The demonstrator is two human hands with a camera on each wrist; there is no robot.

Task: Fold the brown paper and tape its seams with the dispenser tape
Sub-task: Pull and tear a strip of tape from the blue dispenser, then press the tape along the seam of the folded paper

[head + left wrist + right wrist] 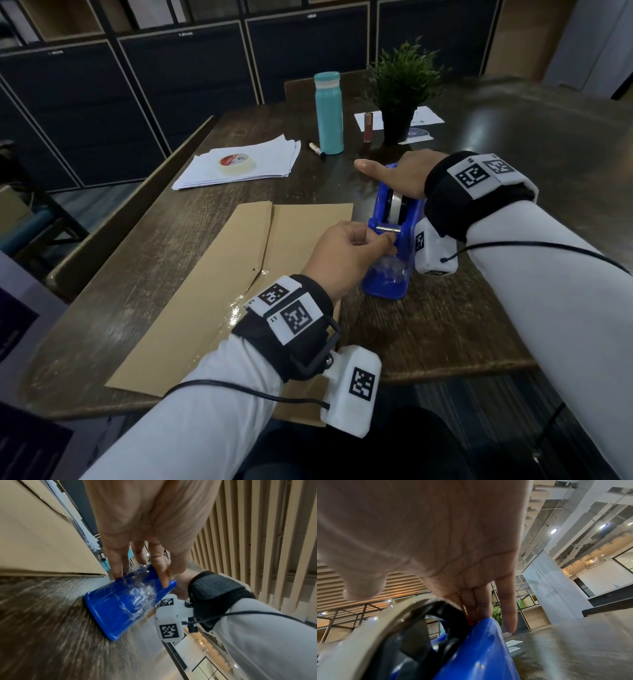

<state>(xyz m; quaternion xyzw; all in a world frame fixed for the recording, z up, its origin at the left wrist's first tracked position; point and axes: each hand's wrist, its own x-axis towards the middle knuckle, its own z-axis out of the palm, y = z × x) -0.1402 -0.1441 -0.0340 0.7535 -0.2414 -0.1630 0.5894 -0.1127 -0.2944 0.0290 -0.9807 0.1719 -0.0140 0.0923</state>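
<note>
Right hand point(397, 174) lies flat on top of the blue tape dispenser point(394, 236), fingers straight, thumb stuck out toward the far edge of the table point(428, 325). My read: it's there as a clamp so the body doesn't skid when tape gets pulled.

Left hand point(346, 253) is at the cutter end, fingers curled, thumb and forefinger closed on the clear tape point(140, 595). Looks like it's drawing out a strip or freeing the crumpled end; can't tell which.

Brown paper point(239, 274) lies flat by the near edge, just left of the dispenser, near corner hanging over the table edge. One flap is folded over, with a shiny taped stretch along its seam. Judging by that, folding is done and taping is partly done.

View differences:
- Head view gives the layout: paper, dispenser, both hands. The tape barely shows there.
- Left wrist view shows the tape properly: wrinkled, bunched on the blue nose, fingers point(118, 563) down on it. So the free end is messy and may stick to itself.
- Right wrist view shows the roll point(373, 627) in its cradle and the straight fingers point(508, 608) over the back of the body. Confirms pressing, not gripping.

Far side of the table: white sheets point(239, 164) with a loose tape roll point(236, 163), teal bottle point(329, 113), potted plant point(400, 96). Untouched.
</note>
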